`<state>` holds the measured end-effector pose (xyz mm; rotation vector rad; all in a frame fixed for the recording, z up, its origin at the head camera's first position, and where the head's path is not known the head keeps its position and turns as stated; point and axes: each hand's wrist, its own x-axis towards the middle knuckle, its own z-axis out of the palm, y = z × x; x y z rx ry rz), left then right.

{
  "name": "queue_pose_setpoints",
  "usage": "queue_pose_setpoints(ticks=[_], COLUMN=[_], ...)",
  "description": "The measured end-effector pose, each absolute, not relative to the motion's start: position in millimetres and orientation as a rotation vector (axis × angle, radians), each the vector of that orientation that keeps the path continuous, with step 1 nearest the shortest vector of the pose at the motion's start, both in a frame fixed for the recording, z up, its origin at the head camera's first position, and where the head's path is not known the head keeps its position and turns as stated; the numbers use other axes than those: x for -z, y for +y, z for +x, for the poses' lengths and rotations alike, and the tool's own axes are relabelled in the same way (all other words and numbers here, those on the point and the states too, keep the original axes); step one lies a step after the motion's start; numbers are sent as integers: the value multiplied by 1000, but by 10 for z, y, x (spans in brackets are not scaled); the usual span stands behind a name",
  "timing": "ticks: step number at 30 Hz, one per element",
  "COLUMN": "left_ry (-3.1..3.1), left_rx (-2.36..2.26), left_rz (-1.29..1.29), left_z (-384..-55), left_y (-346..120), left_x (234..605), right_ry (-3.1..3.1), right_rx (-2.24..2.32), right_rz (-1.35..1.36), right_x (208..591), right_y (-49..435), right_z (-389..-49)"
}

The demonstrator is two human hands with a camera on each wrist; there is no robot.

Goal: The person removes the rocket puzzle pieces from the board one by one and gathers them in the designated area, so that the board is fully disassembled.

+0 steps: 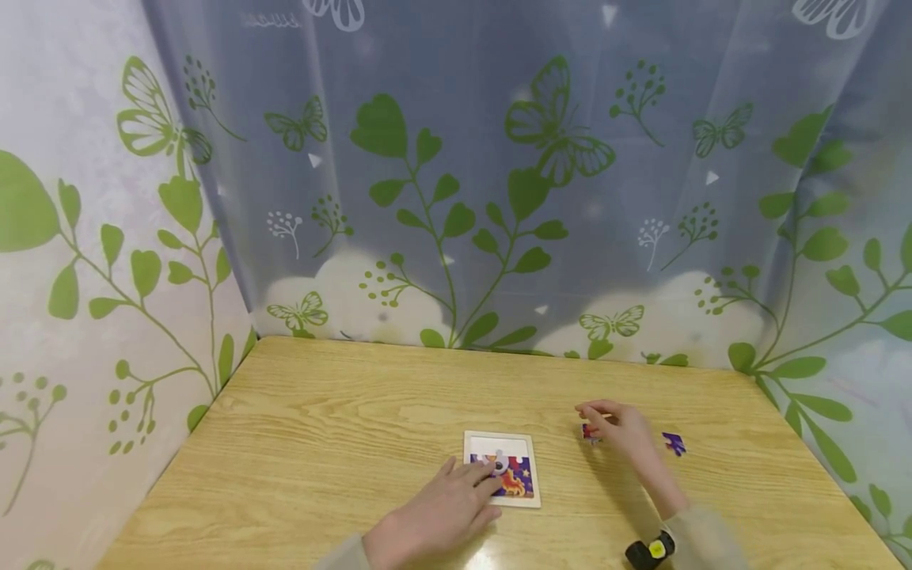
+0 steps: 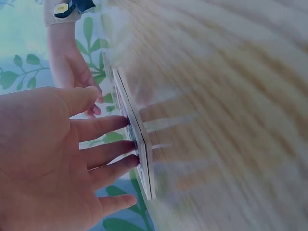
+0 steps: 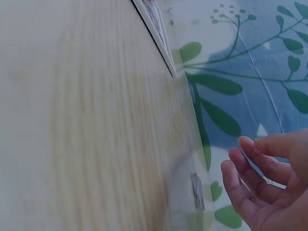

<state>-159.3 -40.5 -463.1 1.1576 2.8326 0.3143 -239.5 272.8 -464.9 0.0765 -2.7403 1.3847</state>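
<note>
A small jigsaw puzzle in a white frame (image 1: pixel 537 476) lies on the table, its purple and orange picture filling the lower part. My left hand (image 1: pixel 450 507) rests its straight fingertips on the assembled pieces, hiding some of the picture. The left wrist view shows these fingers (image 2: pixel 108 156) spread against the face of the board. Over a loose red and purple puzzle piece (image 1: pixel 588 431) hovers my right hand (image 1: pixel 625 434), partly covering it. In the right wrist view, that hand's fingers (image 3: pixel 262 166) are loosely bent with nothing between them, and the piece (image 3: pixel 197 191) lies on the tabletop.
Another loose purple puzzle piece (image 1: pixel 673 443) lies to the right of my right hand. The wooden table (image 1: pixel 342 412) meets a curtain (image 1: pixel 456 261) with green leaves and butterflies at the back and sides. A black band with a yellow mark (image 1: pixel 651 549) sits on my right wrist.
</note>
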Motion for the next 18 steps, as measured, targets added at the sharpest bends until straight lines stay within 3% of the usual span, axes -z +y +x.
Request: queue_pose_setpoints(ticks=[18], left_ry=[2862], left_rx=[-259], left_rz=[1271], left_z=[-1587], left_y=[-269], left_x=[4653], right_ry=[-2808], right_rx=[-1381], right_rz=[477], right_x=[4666], right_y=[2245], right_z=[-2291])
